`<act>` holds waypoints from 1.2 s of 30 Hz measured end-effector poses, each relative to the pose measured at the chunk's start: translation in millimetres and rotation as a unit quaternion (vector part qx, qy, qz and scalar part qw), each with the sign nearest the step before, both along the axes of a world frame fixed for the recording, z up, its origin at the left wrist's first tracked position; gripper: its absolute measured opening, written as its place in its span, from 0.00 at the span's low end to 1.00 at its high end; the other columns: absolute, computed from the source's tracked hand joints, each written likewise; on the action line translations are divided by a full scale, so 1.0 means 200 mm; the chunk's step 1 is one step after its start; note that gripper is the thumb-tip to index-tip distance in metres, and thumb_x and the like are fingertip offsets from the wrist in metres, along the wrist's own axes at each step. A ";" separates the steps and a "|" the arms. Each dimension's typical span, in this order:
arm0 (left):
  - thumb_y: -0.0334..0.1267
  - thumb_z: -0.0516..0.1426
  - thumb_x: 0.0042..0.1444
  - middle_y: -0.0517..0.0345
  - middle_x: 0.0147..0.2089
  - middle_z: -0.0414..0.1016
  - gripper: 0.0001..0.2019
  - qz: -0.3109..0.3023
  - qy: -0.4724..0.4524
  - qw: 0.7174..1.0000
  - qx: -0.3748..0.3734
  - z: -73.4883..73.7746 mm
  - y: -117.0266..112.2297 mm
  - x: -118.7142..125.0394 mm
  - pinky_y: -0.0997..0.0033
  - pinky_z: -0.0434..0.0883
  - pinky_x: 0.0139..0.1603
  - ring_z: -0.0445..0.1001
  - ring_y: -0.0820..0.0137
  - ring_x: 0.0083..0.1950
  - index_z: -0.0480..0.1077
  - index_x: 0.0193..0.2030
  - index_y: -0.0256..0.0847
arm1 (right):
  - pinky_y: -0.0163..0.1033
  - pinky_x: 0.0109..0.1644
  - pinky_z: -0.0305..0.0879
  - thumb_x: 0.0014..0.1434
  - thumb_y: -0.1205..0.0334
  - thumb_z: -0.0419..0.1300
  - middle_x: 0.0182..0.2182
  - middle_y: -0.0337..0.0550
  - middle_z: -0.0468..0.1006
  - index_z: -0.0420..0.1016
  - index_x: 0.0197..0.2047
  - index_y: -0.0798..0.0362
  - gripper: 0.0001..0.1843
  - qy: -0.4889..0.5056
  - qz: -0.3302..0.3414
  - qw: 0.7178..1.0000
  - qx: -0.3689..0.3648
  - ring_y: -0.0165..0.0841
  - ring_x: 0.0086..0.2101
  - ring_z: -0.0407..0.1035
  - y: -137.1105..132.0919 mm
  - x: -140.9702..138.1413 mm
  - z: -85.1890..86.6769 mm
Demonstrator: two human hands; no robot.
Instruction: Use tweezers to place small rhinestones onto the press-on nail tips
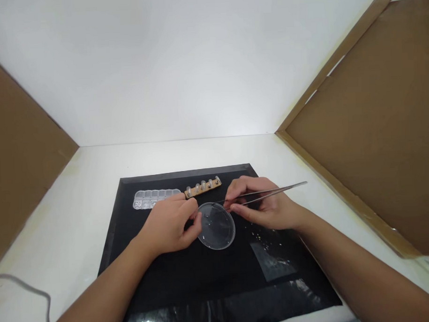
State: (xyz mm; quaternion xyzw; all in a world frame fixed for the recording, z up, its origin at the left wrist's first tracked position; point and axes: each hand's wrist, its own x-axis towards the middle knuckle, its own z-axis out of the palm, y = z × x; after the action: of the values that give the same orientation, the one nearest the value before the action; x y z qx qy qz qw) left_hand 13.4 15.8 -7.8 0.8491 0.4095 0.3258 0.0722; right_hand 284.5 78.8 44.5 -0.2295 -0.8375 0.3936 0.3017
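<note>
My right hand (261, 204) pinches a pair of metal tweezers (272, 193), whose tips reach to the far rim of a clear round dish (217, 226) on the black mat (204, 274). My left hand (172, 223) rests curled at the dish's left rim, thumb and fingers touching its edge. Tiny glinting pieces lie inside the dish. Just behind my hands a small wooden strip (203, 187) carries several pale nail tips.
A clear compartment box (154, 198) lies at the mat's far left. Small shiny bits (264, 234) and a clear plastic sheet (272, 262) are right of the dish. Brown cardboard panels stand left and right. A grey cable (29, 292) runs at the left edge.
</note>
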 end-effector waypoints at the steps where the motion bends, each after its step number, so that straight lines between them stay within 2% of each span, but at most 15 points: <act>1: 0.35 0.54 0.67 0.63 0.26 0.61 0.12 0.006 0.001 1.000 -0.001 0.00 0.00 0.00 0.66 0.50 0.30 0.60 0.69 0.30 0.57 0.31 0.44 | 0.37 0.35 0.76 0.66 0.64 0.69 0.37 0.46 0.84 0.79 0.44 0.54 0.05 -0.018 0.016 1.000 0.003 0.33 0.34 0.80 0.00 0.00 0.01; 6: 0.39 0.54 0.68 0.63 0.26 0.61 0.12 0.001 0.010 1.000 -0.011 0.01 0.00 0.00 0.66 0.52 0.30 0.61 0.69 0.29 0.59 0.32 0.44 | 0.35 0.34 0.74 0.68 0.59 0.69 0.34 0.46 0.84 0.79 0.42 0.56 0.08 -0.076 0.041 0.996 -0.027 0.32 0.31 0.77 0.00 -0.01 -0.01; 12: 0.40 0.54 0.68 0.62 0.26 0.64 0.12 -0.012 0.023 1.000 -0.017 0.01 -0.01 0.00 0.67 0.53 0.30 0.63 0.68 0.30 0.60 0.32 0.44 | 0.35 0.33 0.73 0.67 0.57 0.69 0.34 0.46 0.83 0.79 0.42 0.56 0.10 -0.097 0.043 0.994 -0.038 0.31 0.31 0.76 0.01 -0.01 -0.05; 16: 0.37 0.51 0.68 0.62 0.24 0.64 0.12 0.019 0.052 0.998 0.007 0.01 -0.01 0.00 0.65 0.49 0.29 0.63 0.68 0.28 0.59 0.31 0.44 | 0.35 0.35 0.76 0.67 0.57 0.69 0.35 0.45 0.84 0.79 0.42 0.56 0.10 -0.090 0.040 0.993 -0.058 0.32 0.33 0.79 0.02 -0.01 -0.06; 22: 0.39 0.51 0.70 0.60 0.24 0.66 0.13 0.070 0.057 0.995 0.042 0.01 -0.01 -0.01 0.65 0.47 0.27 0.64 0.68 0.26 0.63 0.31 0.44 | 0.36 0.36 0.79 0.67 0.58 0.69 0.36 0.46 0.84 0.78 0.42 0.55 0.09 -0.078 0.043 0.992 -0.090 0.32 0.33 0.81 0.03 -0.01 -0.05; 30: 0.39 0.51 0.74 0.59 0.24 0.68 0.17 0.056 0.058 0.993 0.086 -0.01 0.01 0.00 0.63 0.54 0.30 0.64 0.67 0.27 0.69 0.31 0.42 | 0.34 0.31 0.75 0.70 0.58 0.67 0.33 0.41 0.78 0.76 0.41 0.54 0.09 -0.036 0.028 0.995 -0.094 0.28 0.27 0.76 0.03 0.00 -0.04; 36: 0.36 0.50 0.76 0.56 0.31 0.76 0.14 0.063 0.036 0.992 0.107 0.02 0.01 0.01 0.60 0.63 0.39 0.68 0.64 0.35 0.73 0.39 0.41 | 0.33 0.30 0.74 0.74 0.58 0.63 0.36 0.41 0.78 0.74 0.43 0.53 0.08 -0.011 0.002 0.997 -0.081 0.25 0.25 0.75 0.02 0.02 0.01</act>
State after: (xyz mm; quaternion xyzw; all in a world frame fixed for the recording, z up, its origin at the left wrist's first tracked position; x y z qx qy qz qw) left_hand 16.2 18.2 -3.6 0.8355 0.4276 0.3407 -0.0545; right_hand 287.9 82.6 45.9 -0.2552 -0.8066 0.4585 0.2722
